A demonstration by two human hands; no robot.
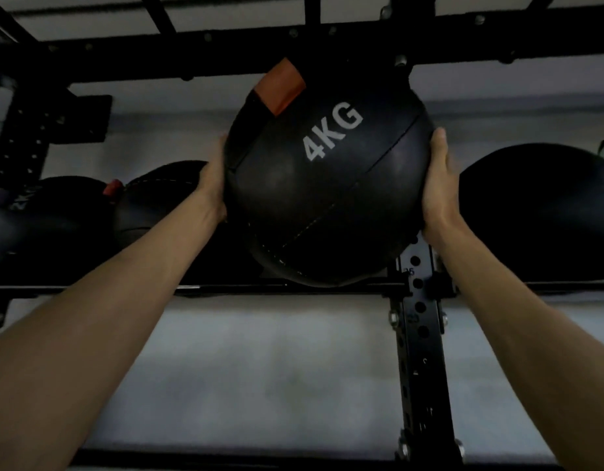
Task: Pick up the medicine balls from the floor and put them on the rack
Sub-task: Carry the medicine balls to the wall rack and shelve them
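Both hands are up high, arms stretched toward the shelf! Left hand (213, 185) is flattened against the left flank of the big black stitched leather medicine ball (328, 198), palm pressed in, its fingers hidden behind the curve. Right hand (440, 185) mirrors it on the opposite flank, fingers straight and together, pointing up, laid flat on the leather. No pinching anywhere: the ball is squeezed between two flat palms.

Now read the lettering between the hands: "4KG" in pale grey block capitals, climbing to the right across the ball's face. Above the left hand, near the ball's top, sits an orange rectangular patch (282, 86).

The ball's underside is level with the black metal rack rail (226, 288) that runs below both wrists. Whether it rests on that rail or hangs in the hands, I cannot tell.

Just under the right hand, a black perforated steel upright (418, 334) drops away, with small printed numbers beside its holes, too blurred to read.

Outside the left hand, a second dark medicine ball (154, 205) lies on the shelf, a small red tab (111, 188) at its far side. Beyond it sits a third dark ball (39, 219) with pale writing that looks like "2KG", though it is blurred. Outside the right hand rests a large dark rounded ball (538, 215).

Over the fingertips runs a black bolted crossbeam (294, 59), with a pale grey wall (277, 368) behind everything.
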